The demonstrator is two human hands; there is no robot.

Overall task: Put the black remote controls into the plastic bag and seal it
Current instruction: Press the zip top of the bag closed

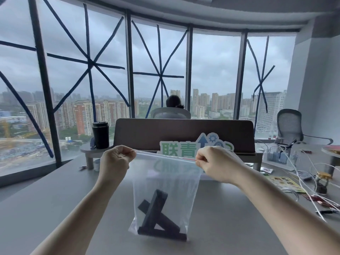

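A clear plastic bag hangs upright above the grey table, held by its top strip. My left hand pinches the strip's left end and my right hand pinches the right end, where a thin red line shows. Three black remote controls lie crossed over one another in the bottom of the bag. The bag's lower edge sits at or just above the tabletop; I cannot tell whether it touches.
A brown desk divider with a green-lettered sign stands behind the bag. A black tumbler sits on a small shelf at left. White cables, a leaflet and small items litter the right side. A person sits beyond the divider.
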